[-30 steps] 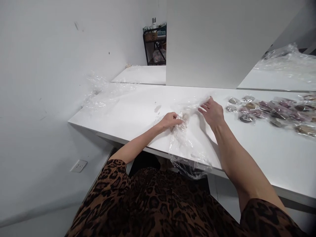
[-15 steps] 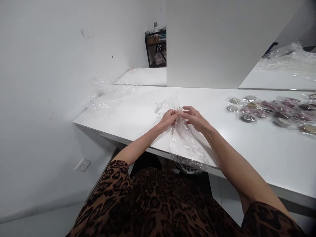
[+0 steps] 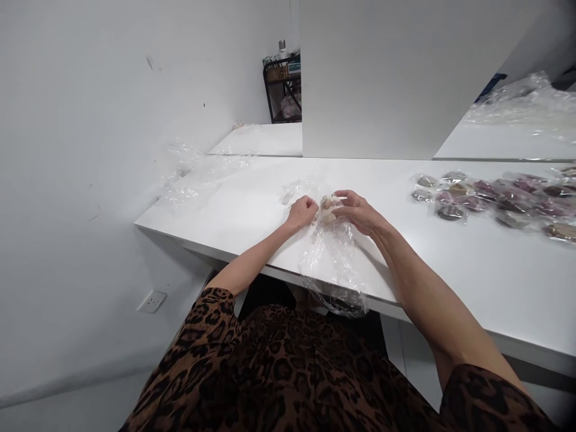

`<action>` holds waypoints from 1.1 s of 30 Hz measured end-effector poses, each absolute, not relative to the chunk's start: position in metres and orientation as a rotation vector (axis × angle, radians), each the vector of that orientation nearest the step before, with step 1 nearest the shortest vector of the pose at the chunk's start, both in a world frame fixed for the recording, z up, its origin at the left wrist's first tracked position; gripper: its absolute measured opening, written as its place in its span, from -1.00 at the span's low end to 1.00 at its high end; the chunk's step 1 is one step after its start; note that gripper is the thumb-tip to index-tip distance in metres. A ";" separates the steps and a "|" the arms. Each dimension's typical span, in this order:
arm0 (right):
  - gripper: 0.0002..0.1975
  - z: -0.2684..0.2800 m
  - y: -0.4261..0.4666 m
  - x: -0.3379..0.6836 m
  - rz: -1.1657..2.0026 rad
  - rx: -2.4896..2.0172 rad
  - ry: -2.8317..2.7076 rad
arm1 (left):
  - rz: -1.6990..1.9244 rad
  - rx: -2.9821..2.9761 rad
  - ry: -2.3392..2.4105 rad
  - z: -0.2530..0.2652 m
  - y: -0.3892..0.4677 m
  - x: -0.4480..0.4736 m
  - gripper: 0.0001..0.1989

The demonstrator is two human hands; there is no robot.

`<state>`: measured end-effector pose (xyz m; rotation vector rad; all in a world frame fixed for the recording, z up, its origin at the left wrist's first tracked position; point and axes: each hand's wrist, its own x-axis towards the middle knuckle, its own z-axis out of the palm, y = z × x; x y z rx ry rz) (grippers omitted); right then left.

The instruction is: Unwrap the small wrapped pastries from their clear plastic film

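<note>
On the white table in front of me, my left hand [image 3: 302, 213] is closed in a pinch; whatever its fingertips hold is hidden. Just to its right, my right hand [image 3: 357, 213] curves its fingers and thumb around a small beige and cream bunched item [image 3: 327, 210], whose exact kind I cannot make out. A crumpled clear plastic bag [image 3: 330, 258] trails from beneath that item and hangs over the table's front edge. Behind my hands lies more thin clear plastic [image 3: 299, 189], with small bits in it or beside it.
Several dark, pink and tan items in clear wrappers [image 3: 504, 198] lie on the right of the table [image 3: 450, 282]. Loose clear plastic [image 3: 186, 177] rests against the left wall. A grey panel [image 3: 369, 78] stands at the back; a black shelf [image 3: 281, 84] is beyond.
My hands have parted slightly, the left moving left from the right. The beige item between them now shows plainly. The hanging bag has shifted a little left.
</note>
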<state>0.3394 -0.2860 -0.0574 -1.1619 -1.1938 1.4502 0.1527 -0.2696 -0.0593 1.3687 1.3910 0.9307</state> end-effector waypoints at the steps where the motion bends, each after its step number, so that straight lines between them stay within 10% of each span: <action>1: -0.39 -0.058 -0.283 0.342 1.443 -1.213 -1.147 | 0.973 1.270 1.366 -0.057 -0.270 0.150 -0.85; 9: -0.52 -0.067 -0.279 0.346 0.895 -1.425 -1.274 | 1.012 0.627 0.829 -0.020 -0.274 0.133 -0.90; 14: -0.30 -0.057 -0.292 0.336 1.243 -1.166 -1.325 | 0.990 0.654 0.727 0.003 -0.281 0.146 -0.93; 20: -0.48 -0.060 -0.277 0.352 1.355 -1.361 -1.015 | 0.988 0.739 0.733 0.017 -0.276 0.140 -0.94; 27: -0.48 -0.073 -0.268 0.362 0.448 -1.630 -1.526 | 0.971 0.830 0.799 0.005 -0.273 0.114 -0.85; 33: -0.44 -0.069 -0.280 0.342 0.435 -1.677 -2.104 | 0.976 0.817 0.788 0.007 -0.276 0.114 -0.89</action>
